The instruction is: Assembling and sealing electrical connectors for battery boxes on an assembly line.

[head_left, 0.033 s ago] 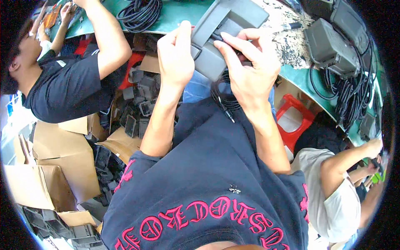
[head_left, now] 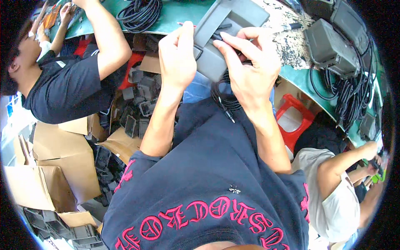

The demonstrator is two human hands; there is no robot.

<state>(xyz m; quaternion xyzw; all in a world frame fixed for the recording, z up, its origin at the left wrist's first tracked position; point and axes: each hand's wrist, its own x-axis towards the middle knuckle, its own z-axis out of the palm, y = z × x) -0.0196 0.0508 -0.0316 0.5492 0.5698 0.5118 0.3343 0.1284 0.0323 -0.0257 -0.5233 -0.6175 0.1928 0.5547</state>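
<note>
Left hand (head_left: 177,56): fingers curled, gripping the left edge of the grey power adapter (head_left: 227,31).
Right hand (head_left: 252,66): fingers pinching at the adapter's top face.
Adapter: held over the green bench edge (head_left: 175,16).
Black cable (head_left: 223,98): coiled beneath the right hand.

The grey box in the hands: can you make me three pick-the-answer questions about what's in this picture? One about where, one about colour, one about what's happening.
1. Where is the red stool?
A. under the table edge, on the person's right
B. on the table
C. on a cardboard box

2. What colour is the table top?
A. yellow
B. green
C. white

3. How is the grey box held?
A. lying untouched
B. by one hand
C. by both hands

Answers: 1 A, it stands below the table edge. 2 B, the bare top is green. 3 C, the left hand and right hand both grip it.
</note>
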